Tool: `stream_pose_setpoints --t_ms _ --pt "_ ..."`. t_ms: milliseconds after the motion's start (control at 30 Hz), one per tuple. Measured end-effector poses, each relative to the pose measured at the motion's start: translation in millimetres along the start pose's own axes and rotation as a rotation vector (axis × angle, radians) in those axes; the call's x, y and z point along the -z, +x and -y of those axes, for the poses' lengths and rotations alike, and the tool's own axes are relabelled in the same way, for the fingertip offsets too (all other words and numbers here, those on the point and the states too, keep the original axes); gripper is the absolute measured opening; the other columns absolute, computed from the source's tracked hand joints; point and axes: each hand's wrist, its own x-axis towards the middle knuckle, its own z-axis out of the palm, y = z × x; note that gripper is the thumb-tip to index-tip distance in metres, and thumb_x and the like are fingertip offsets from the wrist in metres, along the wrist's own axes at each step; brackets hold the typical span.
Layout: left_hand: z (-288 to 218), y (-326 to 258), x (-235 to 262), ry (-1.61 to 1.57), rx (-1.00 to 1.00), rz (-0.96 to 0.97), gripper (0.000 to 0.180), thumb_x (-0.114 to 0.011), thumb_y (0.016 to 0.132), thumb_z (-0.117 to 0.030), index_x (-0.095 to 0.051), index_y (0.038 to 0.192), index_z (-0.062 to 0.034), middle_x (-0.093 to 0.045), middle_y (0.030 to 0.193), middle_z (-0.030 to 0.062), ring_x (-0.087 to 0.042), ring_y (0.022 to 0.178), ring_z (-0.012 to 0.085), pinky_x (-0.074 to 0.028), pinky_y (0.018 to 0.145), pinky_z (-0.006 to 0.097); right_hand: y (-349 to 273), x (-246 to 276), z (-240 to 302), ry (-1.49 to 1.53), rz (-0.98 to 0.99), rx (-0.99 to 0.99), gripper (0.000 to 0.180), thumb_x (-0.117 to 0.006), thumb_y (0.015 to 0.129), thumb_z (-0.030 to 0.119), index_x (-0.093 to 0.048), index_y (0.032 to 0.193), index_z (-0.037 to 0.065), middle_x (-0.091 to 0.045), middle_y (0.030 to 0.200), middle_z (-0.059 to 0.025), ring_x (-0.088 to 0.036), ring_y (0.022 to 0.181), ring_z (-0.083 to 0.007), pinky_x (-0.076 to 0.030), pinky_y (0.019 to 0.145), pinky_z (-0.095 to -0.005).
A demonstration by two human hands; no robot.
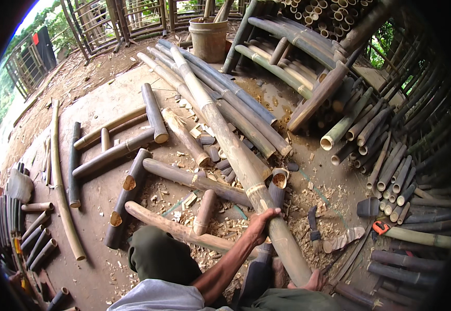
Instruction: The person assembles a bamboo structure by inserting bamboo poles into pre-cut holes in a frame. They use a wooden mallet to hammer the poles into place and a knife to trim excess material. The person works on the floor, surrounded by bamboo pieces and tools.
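A long, thick bamboo pole (230, 135) runs slantwise from the far stack down to my lap. My left hand (263, 226) is wrapped round it, thumb across its upper side. At the pole's near end my right hand (316, 280) is closed against it, its fingers partly hidden. Under the pole stands a dark bamboo post (277, 189) with a notched, hollowed top. Beside my left forearm lies a pale bamboo rail (176, 228), joined by a short upright piece (205, 212) to a darker rail (194, 179).
A notched dark post (127, 199) and an H-shaped bamboo frame (114, 155) lie to the left. Several poles (236, 98) rest ahead, near a bucket (208, 41). Wood chips cover the floor. At right are an orange tape measure (380, 227), a dark block (367, 207) and stacked bamboo (391, 171).
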Motion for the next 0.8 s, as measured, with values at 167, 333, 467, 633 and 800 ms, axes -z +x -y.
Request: stream_pose_setpoints --t_ms 167,333,467,633,800 --pt "-32.6 31.9 28.2 0.089 -0.033 0.038 0.089 -0.08 0.085 -0.049 -0.043 0.144 0.0066 -0.053 0.14 0.0248 -0.055 0.127 0.0357 -0.047 0.106 0.056 83.4 -7.0 29.8 0.119 0.245 -0.034 0.069 -0.085 0.057 0.021 -0.054 0.114 0.0 -0.061 0.1 -0.0257 -0.058 0.096 -0.0453 -0.045 0.087 -0.056" --pt "-44.0 25.8 23.4 0.17 -0.2 -0.286 0.079 -0.079 0.085 -0.04 -0.049 0.146 0.0017 -0.048 0.148 0.0257 -0.041 0.142 0.0383 -0.039 0.112 0.054 208.6 -71.8 26.6 0.08 0.234 0.083 0.065 -0.082 0.061 0.021 -0.056 0.117 -0.002 -0.067 0.101 -0.0273 -0.065 0.09 -0.0436 -0.053 0.083 -0.0536" --pt "-19.2 36.7 39.9 0.31 -0.188 -0.294 0.05 -0.075 0.089 -0.025 -0.061 0.131 -0.0012 -0.066 0.121 0.0145 -0.06 0.115 0.0246 -0.051 0.094 0.044 323.9 -105.2 77.1 0.24 0.217 0.12 0.084 -0.09 0.067 0.026 -0.045 0.135 0.004 -0.072 0.108 -0.0281 -0.071 0.096 -0.0437 -0.051 0.09 -0.0589" --pt "3.3 23.3 1.7 0.409 -0.09 -0.136 0.041 -0.07 0.093 -0.025 -0.064 0.126 -0.0009 -0.071 0.113 0.0083 -0.065 0.105 0.0205 -0.053 0.087 0.039 390.5 -82.5 103.8 0.262 -0.039 0.178 0.093 -0.082 0.083 0.033 -0.027 0.155 0.014 -0.056 0.135 -0.0251 -0.056 0.125 -0.0416 -0.04 0.104 -0.0604" --pt "-23.7 11.0 22.2 0.353 -0.145 -0.141 0.027 -0.066 0.097 -0.018 -0.066 0.118 0.0 -0.075 0.106 0.0091 -0.07 0.091 0.0169 -0.056 0.081 0.034 292.8 -51.5 109.3 0.433 -0.027 0.278 0.062 -0.071 0.092 0.03 -0.046 0.142 0.003 -0.06 0.12 -0.0229 -0.061 0.113 -0.0363 -0.05 0.097 -0.0488"
